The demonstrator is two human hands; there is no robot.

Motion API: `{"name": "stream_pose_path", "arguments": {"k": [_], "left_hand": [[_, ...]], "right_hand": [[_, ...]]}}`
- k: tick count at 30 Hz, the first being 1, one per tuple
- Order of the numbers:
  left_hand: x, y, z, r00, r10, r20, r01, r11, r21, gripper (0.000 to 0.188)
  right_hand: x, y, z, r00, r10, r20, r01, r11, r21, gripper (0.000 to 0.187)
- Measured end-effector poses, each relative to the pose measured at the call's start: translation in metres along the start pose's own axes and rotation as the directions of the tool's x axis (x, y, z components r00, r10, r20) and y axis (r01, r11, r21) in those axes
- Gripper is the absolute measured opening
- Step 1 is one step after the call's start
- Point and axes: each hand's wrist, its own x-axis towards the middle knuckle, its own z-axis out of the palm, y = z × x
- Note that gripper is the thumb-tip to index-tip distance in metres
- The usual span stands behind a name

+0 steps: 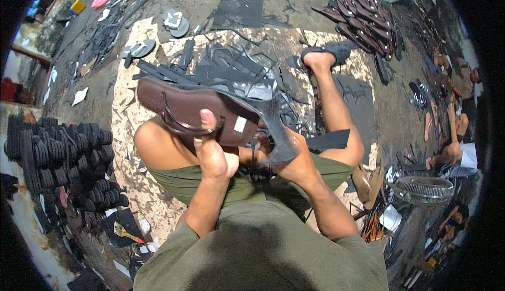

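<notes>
In front of my lap, a dark brown sandal is tilted with its toe to the left. My left hand is closed on it, thumb over the footbed near the strap; a small white label shows towards the heel. At the heel end, my right hand grips a dark grey rubber strip, which is smeared by motion. This strip runs up along the sandal's far edge; whether it is still joined to the sole I cannot tell. My right fingertips are partly hidden behind it.
Black rubber offcuts lie on the patterned mat beyond my knees. Brown sandals are heaped at the far right, and black soles are stacked at left. A round fan and other people are on the right.
</notes>
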Motion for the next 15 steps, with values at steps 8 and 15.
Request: {"name": "stream_pose_path", "arguments": {"k": [8,15], "left_hand": [[-0.024,-0.014,-0.049,0.944,-0.248,-0.219,0.247,0.968,-0.032,0.056],[-0.033,-0.023,-0.095,0.956,-0.212,-0.204,0.223,0.974,0.029,0.059]], "right_hand": [[-0.025,0.018,-0.008,0.981,0.076,0.178,-0.044,0.984,-0.174,0.034],[0.025,-0.002,0.007,0.929,-0.078,0.361,0.069,0.997,0.039,0.041]]}}
